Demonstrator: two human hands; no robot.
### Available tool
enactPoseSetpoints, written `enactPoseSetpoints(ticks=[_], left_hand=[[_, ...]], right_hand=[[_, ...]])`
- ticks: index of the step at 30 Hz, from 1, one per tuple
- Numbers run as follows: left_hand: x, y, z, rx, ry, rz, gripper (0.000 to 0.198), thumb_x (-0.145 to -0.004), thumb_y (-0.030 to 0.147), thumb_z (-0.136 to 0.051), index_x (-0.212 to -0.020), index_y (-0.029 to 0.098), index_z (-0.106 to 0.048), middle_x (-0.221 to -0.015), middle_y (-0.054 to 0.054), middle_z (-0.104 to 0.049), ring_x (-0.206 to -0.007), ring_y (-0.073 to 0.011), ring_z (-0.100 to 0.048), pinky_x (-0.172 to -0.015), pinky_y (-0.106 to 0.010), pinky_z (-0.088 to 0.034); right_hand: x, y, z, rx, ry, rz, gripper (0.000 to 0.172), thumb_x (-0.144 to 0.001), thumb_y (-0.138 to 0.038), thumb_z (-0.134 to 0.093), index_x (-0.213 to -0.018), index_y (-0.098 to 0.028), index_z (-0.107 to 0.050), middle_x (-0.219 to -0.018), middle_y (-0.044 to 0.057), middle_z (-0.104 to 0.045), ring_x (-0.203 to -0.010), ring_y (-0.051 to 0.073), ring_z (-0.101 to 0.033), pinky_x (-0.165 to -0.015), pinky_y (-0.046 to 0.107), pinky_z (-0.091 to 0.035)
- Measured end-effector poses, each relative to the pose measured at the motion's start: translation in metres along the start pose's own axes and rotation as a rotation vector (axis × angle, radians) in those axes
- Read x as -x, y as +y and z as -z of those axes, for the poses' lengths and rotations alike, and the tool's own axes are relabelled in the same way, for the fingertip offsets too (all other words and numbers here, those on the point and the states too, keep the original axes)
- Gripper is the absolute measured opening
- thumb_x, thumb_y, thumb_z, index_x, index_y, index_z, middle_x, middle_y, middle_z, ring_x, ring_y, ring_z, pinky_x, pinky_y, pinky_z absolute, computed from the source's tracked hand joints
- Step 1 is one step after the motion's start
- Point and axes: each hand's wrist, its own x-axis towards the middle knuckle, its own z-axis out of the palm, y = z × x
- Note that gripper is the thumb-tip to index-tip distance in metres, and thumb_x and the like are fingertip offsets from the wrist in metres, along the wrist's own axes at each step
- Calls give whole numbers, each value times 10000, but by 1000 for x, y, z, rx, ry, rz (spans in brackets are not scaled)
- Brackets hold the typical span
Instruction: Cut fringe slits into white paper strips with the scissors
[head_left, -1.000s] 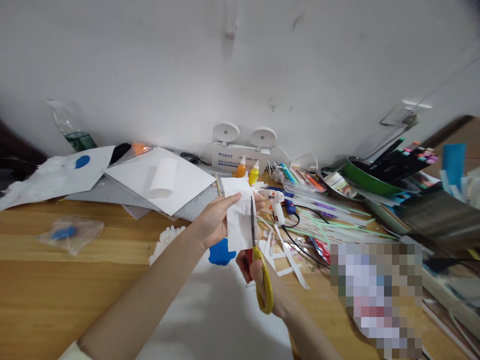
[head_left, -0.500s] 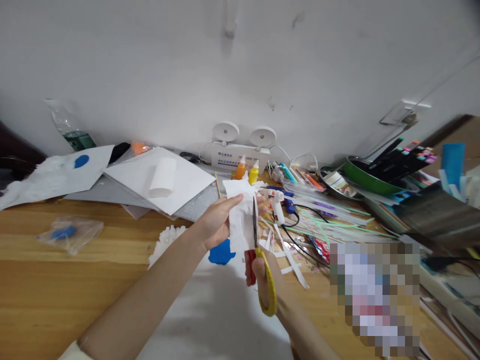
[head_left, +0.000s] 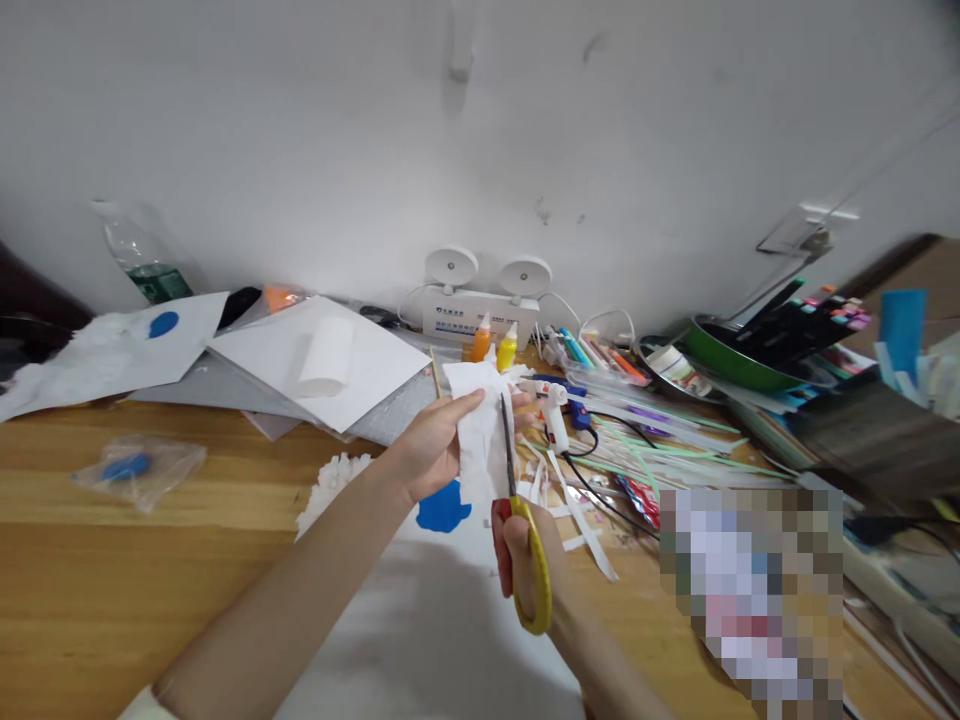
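Head view: left hand (head_left: 431, 447) pinches white paper (head_left: 478, 445), thumb on top, above a sheet (head_left: 420, 640) bearing a blue patch (head_left: 444, 510). Right hand (head_left: 529, 565) grips scissors (head_left: 541, 600) by red and yellow handles, blades pointing away along the paper's right side. White strips (head_left: 585, 528) and a glue gun (head_left: 556, 420) lie on the table (head_left: 112, 580), right of the paper.

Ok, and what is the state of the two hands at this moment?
Left hand: closed, holding the white paper.
Right hand: closed, holding the scissors.
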Motion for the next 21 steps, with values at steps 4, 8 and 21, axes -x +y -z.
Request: enactPoseSetpoints(ticks=[4, 8, 21], left_hand=[[-1, 1, -1, 1, 35, 2, 382, -855, 197, -357, -1160, 37, -524, -977, -180, -657, -898, -238, -624, -837, -362, -450], [-2, 1, 2, -22, 85, -9, 379, -844, 200, -385, -1144, 19, -529, -968, -195, -654, -882, -243, -628, -794, -338, -469], [-4, -4, 7, -44, -104, -3, 359, -830, 126, -397, -1157, 48, -525, -1035, -162, -641, -992, -230, -586, -910, -368, -411]], right_hand=[[-3, 9, -4, -28, 36, -25, 621, -574, -837, -310, -514, -221, -361, -285, -82, -242, -243, 66, -271, -257, 185, -186], [-5, 30, -4, -106, -51, 55, 618, -615, -814, -307, -623, -201, -383, -394, -86, -310, -273, 54, -308, -284, 172, -222], [0, 14, 7, 119, -91, 297, 583, -784, -690, -131, -682, -198, -427, -633, -7, -429, -550, 132, -400, -545, 277, -395]])
